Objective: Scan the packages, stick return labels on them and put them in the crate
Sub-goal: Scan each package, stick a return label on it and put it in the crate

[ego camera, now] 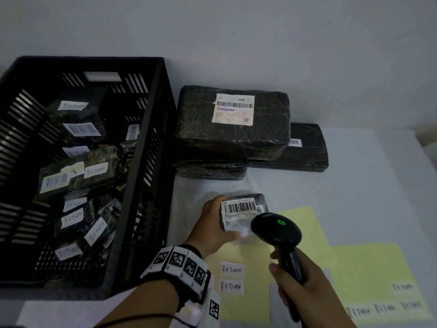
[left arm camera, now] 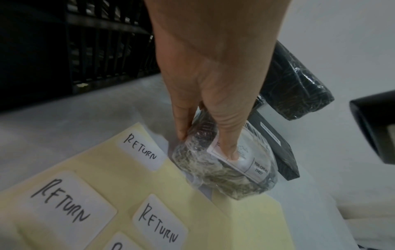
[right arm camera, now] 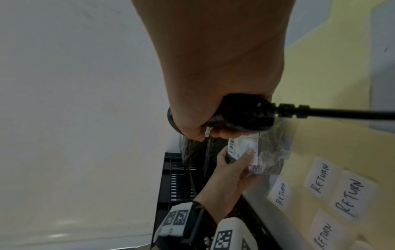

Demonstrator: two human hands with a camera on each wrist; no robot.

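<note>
Several film-wrapped parcels with handwritten RETURN labels lie in the slatted black plastic crate [ego camera: 151, 119] at left. Beside it, the left hand [ego camera: 212, 229] grips a small crinkly wrapped package [ego camera: 243, 210], thumb pressed on its barcode label, apparently just above the table. The right hand [ego camera: 305, 287] is wrapped round the handle of a glossy black scanner [ego camera: 275, 230], aimed at it.

1 crate [ego camera: 151, 143], 1 scanner [ego camera: 276, 229], 2 hands, 4 packages outside it, 2 yellow label sheets.
</note>
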